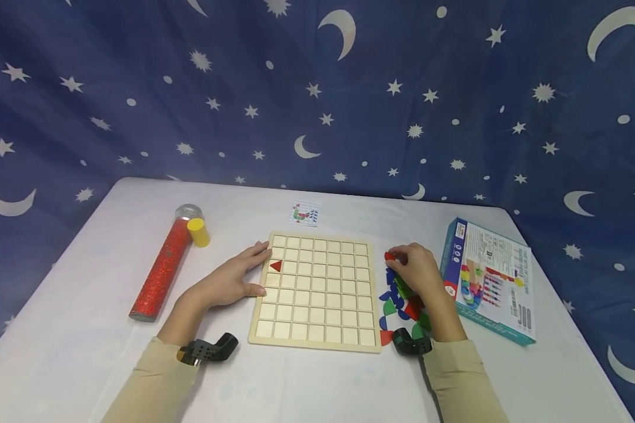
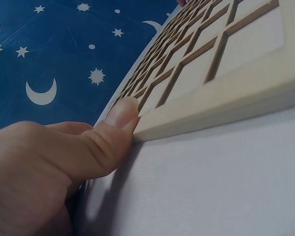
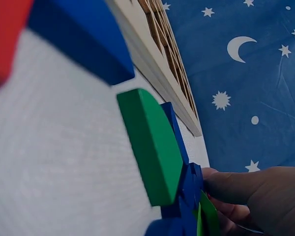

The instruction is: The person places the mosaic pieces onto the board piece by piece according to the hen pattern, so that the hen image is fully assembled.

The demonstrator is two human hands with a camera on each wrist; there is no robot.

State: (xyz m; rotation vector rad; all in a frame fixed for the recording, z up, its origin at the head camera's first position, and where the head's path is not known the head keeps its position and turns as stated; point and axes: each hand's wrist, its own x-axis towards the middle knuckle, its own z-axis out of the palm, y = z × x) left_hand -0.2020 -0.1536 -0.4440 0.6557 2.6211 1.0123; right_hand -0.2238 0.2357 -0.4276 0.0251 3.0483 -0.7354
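I have a red piece (image 1: 388, 256) pinched between thumb and fingertips of my right grip (image 1: 417, 269), at the far end of the loose pile beside the board's right edge; whether it is off the worktop (image 1: 243, 388) I cannot tell. My left grip (image 1: 231, 279) is relaxed, fingers spread and thumb touching the left edge of the board (image 1: 317, 284). One red triangle (image 1: 277, 266) lies in the leftmost column, toward the far side; the other cells I can see are bare.

What could go wrong, I judge: the piece is small and mostly hidden by my fingers, so a loose pinch may drop it or drag neighbours along. The blue pieces (image 1: 390, 276) crowd close under my fingers and could scatter. A shove from my left thumb might skew the board and jog the triangle out of its cell.

My right wristband (image 1: 411, 342) sits over the near end of the pile in the head view, hiding some pieces; dipping it could sweep them. To the right, the box (image 1: 500, 282) limits my elbow room. The card (image 1: 304, 214) lies beyond the board, while the red tube (image 1: 161, 267) and yellow cylinder (image 1: 198, 232) stay clear on the left.
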